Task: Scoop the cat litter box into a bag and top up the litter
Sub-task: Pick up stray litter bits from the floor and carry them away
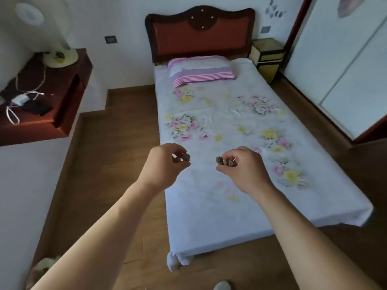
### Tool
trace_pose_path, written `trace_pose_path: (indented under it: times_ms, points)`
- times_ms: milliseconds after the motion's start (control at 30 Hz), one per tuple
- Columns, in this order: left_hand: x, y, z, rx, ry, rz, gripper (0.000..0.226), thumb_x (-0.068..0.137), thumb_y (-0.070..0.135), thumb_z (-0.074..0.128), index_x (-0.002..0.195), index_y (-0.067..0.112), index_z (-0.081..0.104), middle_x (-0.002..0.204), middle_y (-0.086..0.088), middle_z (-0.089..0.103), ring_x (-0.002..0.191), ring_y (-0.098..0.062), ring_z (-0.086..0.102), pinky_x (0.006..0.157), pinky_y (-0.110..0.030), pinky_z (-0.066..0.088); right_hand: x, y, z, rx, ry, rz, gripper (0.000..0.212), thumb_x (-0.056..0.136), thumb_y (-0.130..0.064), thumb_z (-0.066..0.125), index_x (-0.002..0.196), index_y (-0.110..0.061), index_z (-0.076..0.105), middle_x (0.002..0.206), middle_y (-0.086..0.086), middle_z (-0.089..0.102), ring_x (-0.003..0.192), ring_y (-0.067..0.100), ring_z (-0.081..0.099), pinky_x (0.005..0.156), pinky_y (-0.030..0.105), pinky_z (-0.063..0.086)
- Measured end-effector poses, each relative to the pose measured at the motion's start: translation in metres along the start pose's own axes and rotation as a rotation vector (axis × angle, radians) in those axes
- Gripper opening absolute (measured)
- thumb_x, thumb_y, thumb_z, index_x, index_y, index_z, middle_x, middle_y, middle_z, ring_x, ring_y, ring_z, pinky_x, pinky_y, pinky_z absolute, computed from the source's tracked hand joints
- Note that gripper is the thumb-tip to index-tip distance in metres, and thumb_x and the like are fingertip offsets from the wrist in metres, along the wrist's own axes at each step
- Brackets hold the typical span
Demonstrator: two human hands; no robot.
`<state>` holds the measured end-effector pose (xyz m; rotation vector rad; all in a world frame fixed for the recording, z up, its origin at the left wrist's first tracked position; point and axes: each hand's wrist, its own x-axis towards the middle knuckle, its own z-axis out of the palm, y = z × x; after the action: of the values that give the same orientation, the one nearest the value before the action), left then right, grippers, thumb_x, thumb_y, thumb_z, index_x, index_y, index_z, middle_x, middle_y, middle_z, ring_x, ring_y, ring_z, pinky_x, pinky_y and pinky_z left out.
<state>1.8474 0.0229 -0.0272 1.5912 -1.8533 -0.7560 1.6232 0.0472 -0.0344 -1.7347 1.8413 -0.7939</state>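
My left hand (165, 164) is raised over the left edge of the bed and pinches small brown lumps (184, 157) between thumb and fingertips. My right hand (243, 166) is held out at the same height over the sheet, its fingers closed on a short row of similar brown lumps (225, 161). Both hands hang in the air, apart from each other and clear of the sheet. No litter box, scoop or bag shows in the head view.
A bed with a white floral sheet (240, 206), a striped pillow (201, 70) and a red headboard fills the middle. A dark red desk (52, 120) with cables and a fan stands at the left. White wardrobe doors (345, 70) line the right. Wooden floor (117, 174) runs around the bed.
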Motion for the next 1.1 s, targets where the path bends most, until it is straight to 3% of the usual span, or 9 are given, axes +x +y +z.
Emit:
trace_pose_path:
  times_ms: [300, 467, 567, 667, 767, 867, 1100]
  points:
    - [0.055, 0.133, 0.137, -0.089, -0.223, 0.157, 0.017, 0.078, 0.014, 0.079, 0.088, 0.023, 0.068, 0.083, 0.01, 0.07, 0.059, 0.002, 0.058, 0.057, -0.014, 0.045, -0.019, 0.122, -0.142, -0.031, 0.217, 0.185, 0.022, 0.076, -0.022, 0.085, 0.095, -0.016, 0.076, 0.09, -0.003, 0.06, 0.079, 0.012, 0.057, 0.066, 0.01, 0.037]
    - [0.088, 0.198, 0.209, -0.095, -0.369, 0.305, 0.018, 0.077, 0.013, 0.079, 0.084, 0.025, 0.067, 0.084, 0.007, 0.071, 0.059, 0.001, 0.058, 0.057, -0.013, 0.046, -0.031, 0.179, -0.197, -0.085, 0.333, 0.332, 0.023, 0.078, -0.031, 0.083, 0.096, -0.019, 0.075, 0.088, -0.007, 0.059, 0.071, 0.003, 0.053, 0.063, 0.001, 0.038]
    - [0.11, 0.231, 0.254, -0.103, -0.456, 0.386, 0.016, 0.078, 0.014, 0.079, 0.088, 0.021, 0.069, 0.083, 0.008, 0.07, 0.06, 0.001, 0.059, 0.059, -0.011, 0.045, -0.038, 0.205, -0.228, -0.106, 0.389, 0.438, 0.024, 0.08, -0.034, 0.081, 0.098, -0.02, 0.075, 0.091, -0.006, 0.063, 0.077, 0.006, 0.057, 0.069, 0.008, 0.042]
    - [0.131, 0.269, 0.3, -0.095, -0.549, 0.461, 0.016, 0.077, 0.013, 0.079, 0.089, 0.02, 0.07, 0.083, 0.009, 0.07, 0.062, 0.001, 0.061, 0.062, -0.016, 0.048, -0.042, 0.231, -0.258, -0.095, 0.468, 0.551, 0.025, 0.081, -0.034, 0.08, 0.101, -0.02, 0.075, 0.09, -0.01, 0.062, 0.084, 0.009, 0.062, 0.082, 0.027, 0.054]
    - [0.146, 0.306, 0.345, -0.109, -0.634, 0.505, 0.018, 0.076, 0.013, 0.081, 0.09, 0.02, 0.071, 0.082, 0.011, 0.07, 0.063, 0.0, 0.063, 0.062, -0.012, 0.049, -0.046, 0.259, -0.281, -0.088, 0.547, 0.652, 0.032, 0.081, -0.039, 0.079, 0.108, -0.023, 0.072, 0.096, -0.014, 0.06, 0.088, 0.008, 0.062, 0.08, 0.018, 0.053]
    - [0.151, 0.341, 0.387, -0.11, -0.718, 0.564, 0.02, 0.076, 0.013, 0.081, 0.092, 0.018, 0.072, 0.081, 0.011, 0.071, 0.063, -0.001, 0.064, 0.057, -0.011, 0.048, -0.055, 0.284, -0.302, -0.083, 0.622, 0.735, 0.033, 0.083, -0.04, 0.077, 0.112, -0.025, 0.069, 0.102, -0.014, 0.061, 0.084, 0.003, 0.059, 0.07, 0.003, 0.037]
    - [0.134, 0.427, 0.486, -0.013, -0.862, 0.758, 0.018, 0.079, 0.026, 0.08, 0.095, 0.024, 0.071, 0.086, 0.012, 0.069, 0.073, -0.007, 0.064, 0.064, -0.011, 0.045, -0.094, 0.35, -0.358, -0.095, 0.75, 0.886, 0.025, 0.086, -0.039, 0.074, 0.107, -0.028, 0.067, 0.099, -0.014, 0.058, 0.081, -0.004, 0.051, 0.07, 0.004, 0.033]
